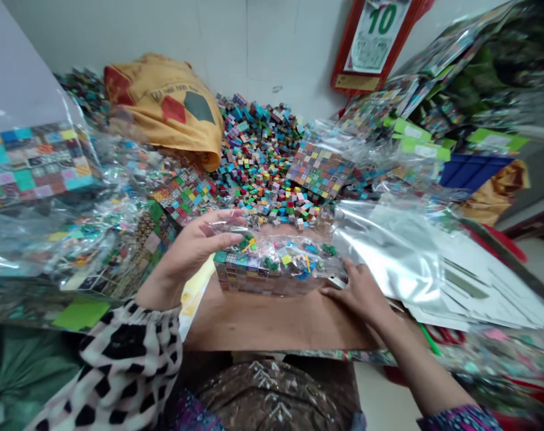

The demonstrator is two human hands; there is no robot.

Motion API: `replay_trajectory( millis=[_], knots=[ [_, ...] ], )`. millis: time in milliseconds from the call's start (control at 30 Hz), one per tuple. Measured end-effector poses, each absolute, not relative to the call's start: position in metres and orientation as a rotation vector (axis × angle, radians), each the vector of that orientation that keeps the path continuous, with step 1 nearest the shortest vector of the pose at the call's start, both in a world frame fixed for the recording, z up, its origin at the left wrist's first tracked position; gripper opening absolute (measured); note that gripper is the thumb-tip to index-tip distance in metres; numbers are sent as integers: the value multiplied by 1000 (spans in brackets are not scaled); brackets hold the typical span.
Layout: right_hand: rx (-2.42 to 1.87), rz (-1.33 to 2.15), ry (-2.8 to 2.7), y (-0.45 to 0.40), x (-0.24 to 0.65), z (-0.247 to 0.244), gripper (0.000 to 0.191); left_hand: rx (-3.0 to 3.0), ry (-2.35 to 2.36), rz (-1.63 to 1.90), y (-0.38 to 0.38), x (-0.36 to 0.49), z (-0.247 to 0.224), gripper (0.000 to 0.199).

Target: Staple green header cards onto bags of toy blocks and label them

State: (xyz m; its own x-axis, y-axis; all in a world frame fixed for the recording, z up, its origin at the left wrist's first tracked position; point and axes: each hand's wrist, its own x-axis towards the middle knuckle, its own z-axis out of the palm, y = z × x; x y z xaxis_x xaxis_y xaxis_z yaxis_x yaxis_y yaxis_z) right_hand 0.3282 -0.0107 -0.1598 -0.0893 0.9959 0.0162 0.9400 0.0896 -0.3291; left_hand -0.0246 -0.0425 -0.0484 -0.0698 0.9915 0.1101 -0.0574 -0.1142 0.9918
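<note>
A clear bag of patterned cubes rests on the brown board in front of me, with small colourful pieces in clear plastic along its top. My left hand is at its upper left, thumb and fingers pinched on a clear plastic edge. At the right end of the bag is my right hand, thumb and fingers apart, touching or very near its lower right corner; motion blur softens the contact. A flat clear plastic sheet lies just right of the bag.
Loose cubes are heaped behind the board. A yellow sack stands at back left. Packed bags fill the left side. At right are white papers, red-handled scissors and a blue bin.
</note>
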Motion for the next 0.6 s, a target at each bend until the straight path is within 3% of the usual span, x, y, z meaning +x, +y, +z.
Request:
replay_trajectory(
  millis=[133,300,400,467,533,600],
  knots=[
    [-1905,244,-2234,-9,326,-174,94,1204,1174,1456,-42,-23,-62,31],
    [-1807,236,-2287,-3,337,-162,64,1194,1164,1578,-40,-17,-75,14],
    [-1772,197,-2170,-11,340,-114,37,1177,1118,1607,-43,-16,-80,22],
    [-1695,21,-1832,-25,328,-68,32,1199,1101,1649,-46,-17,-81,22],
    [-1391,-130,-1730,-41,303,-25,17,1226,1123,1703,-47,-16,-80,18],
    [-946,-164,-2012,-49,268,6,9,1234,1159,1742,-49,-15,-76,16]
  ],
)
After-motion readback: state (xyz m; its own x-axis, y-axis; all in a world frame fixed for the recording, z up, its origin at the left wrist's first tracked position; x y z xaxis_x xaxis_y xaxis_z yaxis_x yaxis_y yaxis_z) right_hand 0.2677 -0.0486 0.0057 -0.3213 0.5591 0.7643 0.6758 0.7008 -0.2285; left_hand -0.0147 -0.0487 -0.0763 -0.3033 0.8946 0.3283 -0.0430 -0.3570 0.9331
